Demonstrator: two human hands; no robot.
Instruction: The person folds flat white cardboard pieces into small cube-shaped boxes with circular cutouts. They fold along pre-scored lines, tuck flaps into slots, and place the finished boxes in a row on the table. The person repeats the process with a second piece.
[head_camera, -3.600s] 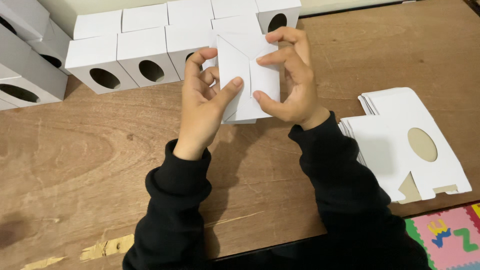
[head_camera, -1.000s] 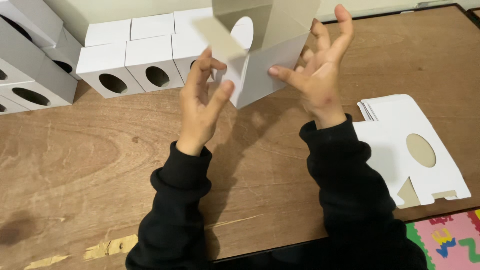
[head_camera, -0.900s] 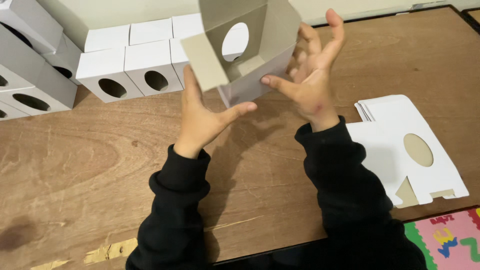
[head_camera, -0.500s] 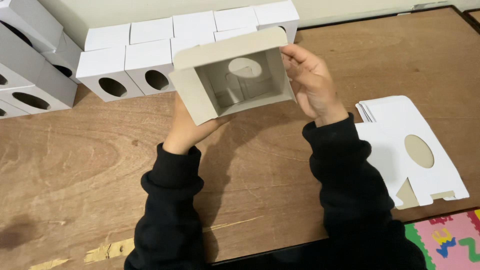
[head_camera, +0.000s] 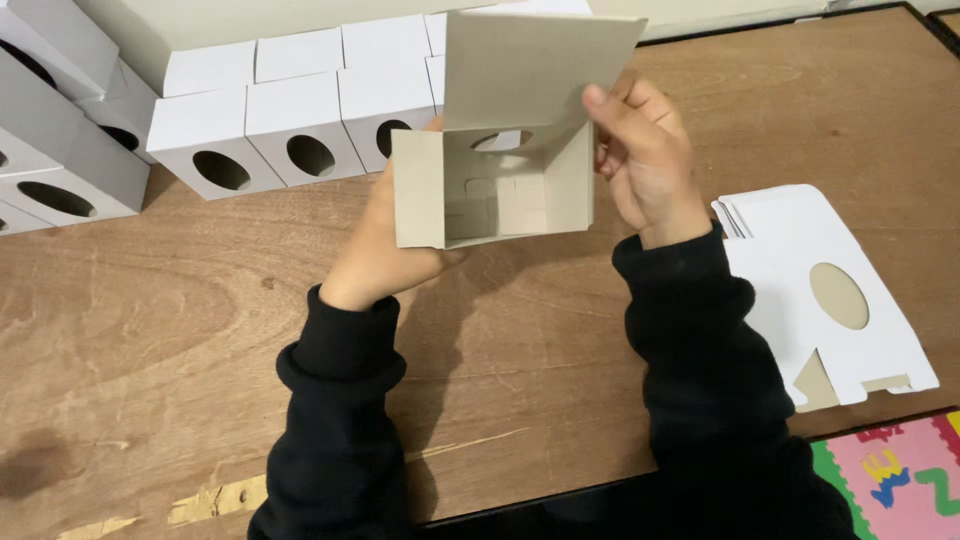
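I hold a half-folded cardboard box (head_camera: 500, 190) above the wooden table (head_camera: 180, 330), its open end turned toward me so the grey inside shows. Its lid flap (head_camera: 530, 65) stands up at the top. My left hand (head_camera: 375, 255) grips the box from behind on its left side and is mostly hidden by it. My right hand (head_camera: 645, 160) holds the right wall, thumb on the lid flap's edge. An oval cut-out shows through the far wall.
Rows of finished white boxes with oval holes (head_camera: 300, 120) line the table's far edge, with more stacked at the far left (head_camera: 50, 170). A pile of flat white box blanks (head_camera: 830, 290) lies to the right. A coloured foam mat (head_camera: 900, 480) shows at the bottom right.
The flat blank has been opened into a box shape, raised, then lowered and turned so its open end faces me. The lid flap now stands up.
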